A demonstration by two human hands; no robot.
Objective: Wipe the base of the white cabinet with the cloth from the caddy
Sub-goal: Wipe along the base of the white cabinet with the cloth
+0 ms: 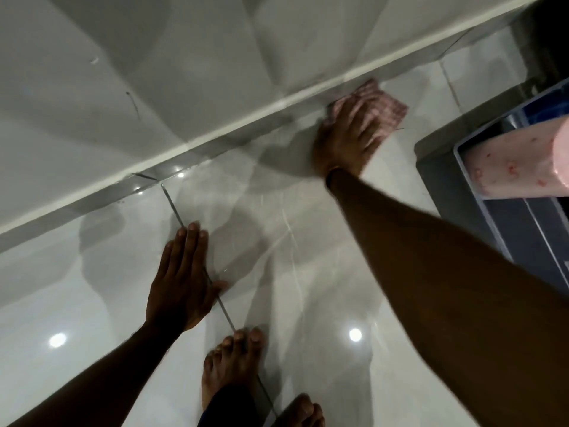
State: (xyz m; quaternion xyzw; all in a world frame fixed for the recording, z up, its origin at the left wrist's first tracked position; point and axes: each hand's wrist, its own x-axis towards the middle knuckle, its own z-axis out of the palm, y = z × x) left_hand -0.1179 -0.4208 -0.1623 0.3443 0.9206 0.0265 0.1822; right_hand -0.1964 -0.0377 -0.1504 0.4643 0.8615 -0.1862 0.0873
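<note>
The white cabinet fills the upper left, and its base edge runs diagonally from lower left to upper right above a dark gap over the floor. My right hand presses a pink checked cloth flat against the floor right at that base edge, fingers spread over it and blurred. My left hand lies flat on the glossy tiles, fingers together, holding nothing. The blue-grey caddy stands at the right edge.
A pink patterned bottle or roll lies in the caddy. My bare feet stand on the shiny white floor tiles near the bottom middle. A dark grout line crosses the floor under my left hand.
</note>
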